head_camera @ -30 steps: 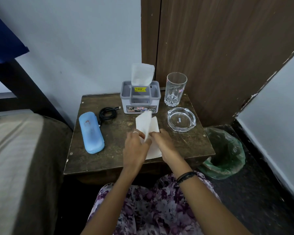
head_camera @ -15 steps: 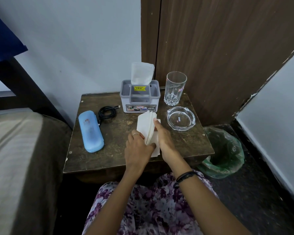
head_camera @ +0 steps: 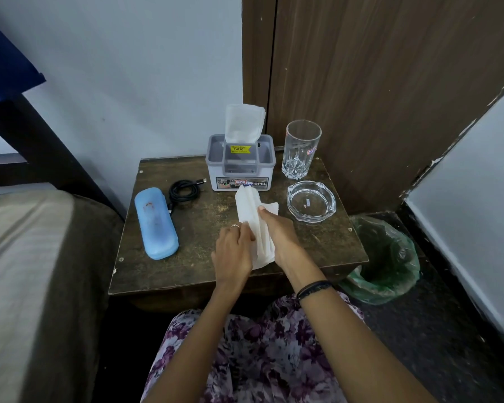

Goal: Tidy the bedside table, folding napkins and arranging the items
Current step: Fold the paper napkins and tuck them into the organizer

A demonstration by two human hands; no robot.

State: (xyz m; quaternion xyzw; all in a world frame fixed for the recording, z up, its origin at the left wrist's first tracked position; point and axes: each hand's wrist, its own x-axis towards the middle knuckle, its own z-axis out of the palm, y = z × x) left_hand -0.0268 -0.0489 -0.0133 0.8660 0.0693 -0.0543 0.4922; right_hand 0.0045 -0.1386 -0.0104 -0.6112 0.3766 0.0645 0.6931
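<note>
A white napkin [head_camera: 252,212], half folded, stands up from the dark wooden bedside table [head_camera: 204,266] between my two hands. My left hand [head_camera: 234,250] pinches its left side with thumb and fingers. On the other side my right hand [head_camera: 280,234] holds it, fingers stretched along the paper, another layer lying flat underneath. Behind stands a grey tissue box [head_camera: 240,164] with a tissue sticking up. A blue glasses case [head_camera: 155,223] and a coiled black cable [head_camera: 184,189] lie at the left. A tall glass [head_camera: 301,149] and a glass ashtray [head_camera: 311,201] sit at the right.
A bed with a beige and brown cover [head_camera: 26,271] runs along the left of the table. A bin lined with a green bag [head_camera: 387,257] stands on the dark floor at the right. A wooden door [head_camera: 376,82] and a wall are behind.
The napkin's raised flap has tipped further over between my hands. My right hand has slid forward along the napkin; the left hand keeps its hold.
</note>
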